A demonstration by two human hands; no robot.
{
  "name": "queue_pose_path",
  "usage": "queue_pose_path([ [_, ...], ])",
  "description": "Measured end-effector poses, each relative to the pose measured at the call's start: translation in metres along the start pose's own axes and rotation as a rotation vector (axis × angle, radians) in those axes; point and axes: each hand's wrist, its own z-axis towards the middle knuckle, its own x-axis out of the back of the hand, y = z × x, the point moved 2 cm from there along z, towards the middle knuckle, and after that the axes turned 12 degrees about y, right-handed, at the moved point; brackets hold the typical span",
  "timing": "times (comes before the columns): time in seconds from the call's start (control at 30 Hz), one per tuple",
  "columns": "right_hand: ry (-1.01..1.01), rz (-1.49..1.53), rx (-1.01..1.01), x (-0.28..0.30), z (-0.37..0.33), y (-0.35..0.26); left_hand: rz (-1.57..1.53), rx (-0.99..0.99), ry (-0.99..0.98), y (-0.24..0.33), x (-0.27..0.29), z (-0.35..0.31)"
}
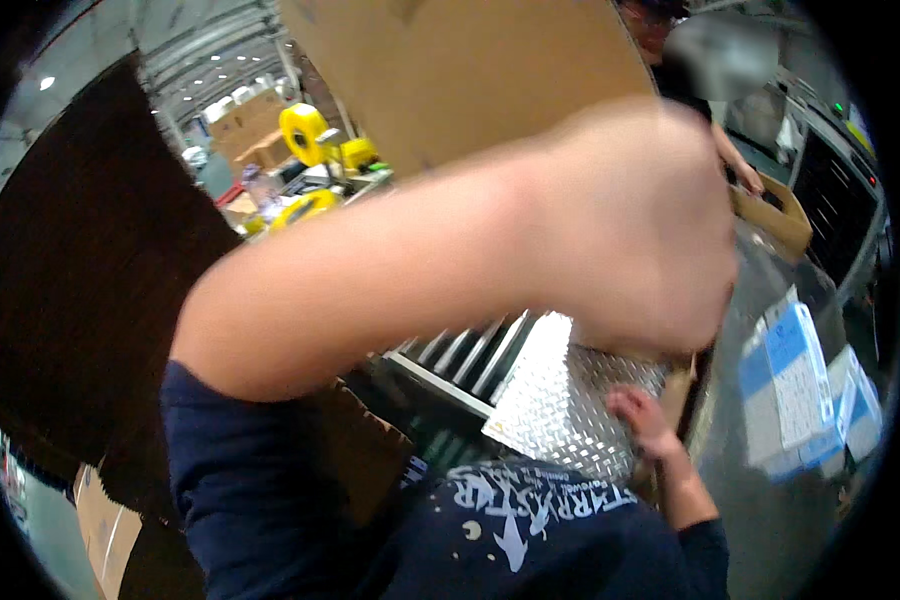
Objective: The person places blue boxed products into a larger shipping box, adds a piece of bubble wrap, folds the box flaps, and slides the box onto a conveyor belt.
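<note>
Raised across the middle of the head view, my left arm ends in my left hand [660, 230], bent at the wrist and blurred. Its back faces up and its fingers are hidden, so whether it grips anything does not show. Behind it stands a tall brown cardboard panel [470, 70], which the hand overlaps near the panel's right edge. Lower down, my right hand [638, 415] lies at the right side of a shiny metal tread plate [555, 400], fingers stretched out and apart. The plate sits in front of my chest, partly covered by my left forearm.
A large dark cardboard sheet [80, 260] rises at the left. Metal rollers [460, 355] lie beyond the plate. Yellow tape rolls [305, 135] stand on a bench behind. At right are blue-and-white packages [795, 375] on a grey surface and another person's hand [750, 180] at an open box [785, 215].
</note>
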Motion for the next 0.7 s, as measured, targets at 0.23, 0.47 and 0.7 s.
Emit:
queue_pose_path([
  [0.23, -0.114, 0.707, -0.318, -0.011, 0.031, -0.093, -0.524, 0.434, 0.395, 0.102, -0.192, -0.043],
  [0.47, -0.337, -0.148, -0.087, 0.014, 0.033, -0.083, -0.630, 0.775, -0.151, 0.105, -0.256, -0.159],
  [0.7, 0.448, -1.389, 0.328, 0.033, 0.131, -0.103, -0.337, 1.147, -0.147, 0.024, -0.323, -0.283],
])
